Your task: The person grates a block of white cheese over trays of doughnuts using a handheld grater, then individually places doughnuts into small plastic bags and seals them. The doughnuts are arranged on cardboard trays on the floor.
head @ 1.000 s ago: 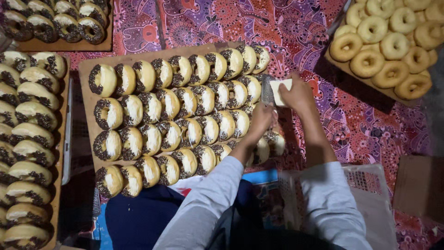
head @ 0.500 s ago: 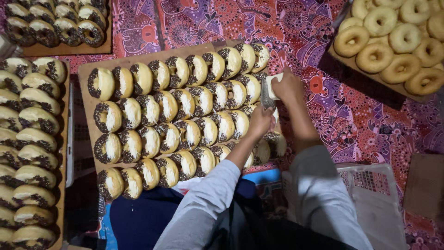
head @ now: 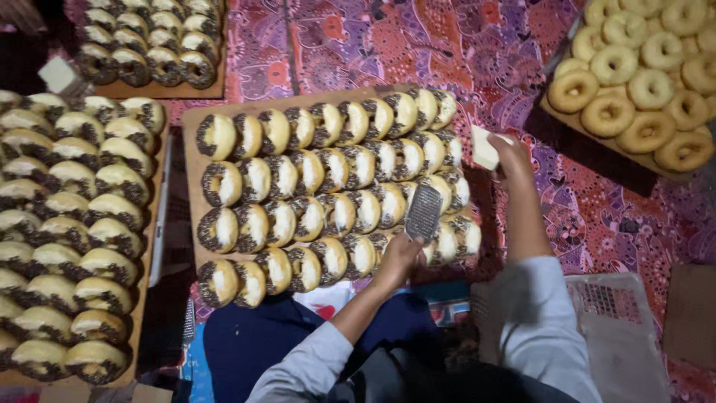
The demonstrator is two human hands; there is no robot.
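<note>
Left hand [head: 399, 257]: closed on the handle of a small grater [head: 424, 213], held just over the donuts [head: 328, 194] at the tray's [head: 192, 160] right side.
Right hand [head: 509, 153]: pinching a pale block [head: 485, 147], apart from the grater, beyond the tray's right edge.
Progress: judging by looks, the tray's donuts already carry pale topping; plain donuts [head: 641, 82] wait top right.
Finished-looking trays [head: 67, 224]: left.

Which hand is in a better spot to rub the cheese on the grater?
Probably the right hand: it holds the pale block just beside the doughnut board. The left hand holds the grater over the doughnuts.
</note>
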